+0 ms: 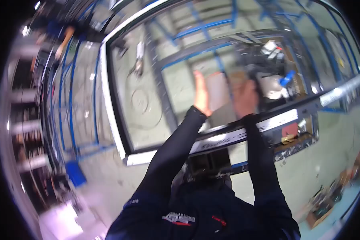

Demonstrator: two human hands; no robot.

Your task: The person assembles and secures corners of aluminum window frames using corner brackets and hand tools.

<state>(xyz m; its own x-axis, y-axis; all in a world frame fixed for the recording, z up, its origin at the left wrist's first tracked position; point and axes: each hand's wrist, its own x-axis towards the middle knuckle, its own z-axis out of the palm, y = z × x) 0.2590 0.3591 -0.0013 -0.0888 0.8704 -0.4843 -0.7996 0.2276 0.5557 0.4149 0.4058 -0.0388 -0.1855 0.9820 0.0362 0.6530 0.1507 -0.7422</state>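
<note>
My left hand [203, 95] is over the large black-and-white frame [139, 159], seen edge-on with its fingers stretched out. Beside it is a pale, flat rectangular patch [219, 92]; whether the hand touches it or it is a reflection cannot be made out. My right hand [245, 98], smeared by motion, is to the right of this patch and left of a dark tray area of small items. What it holds, if anything, is hidden by the blur. Both hands are beyond the frame's near edge.
A blue object [287, 78] and a round pale container [273, 89] are at the right. A tool with a cord [139, 60] shows at the upper left of the frame. Blue metal racks [71, 100] stand at left. Another person's arm [64, 42] appears at upper left.
</note>
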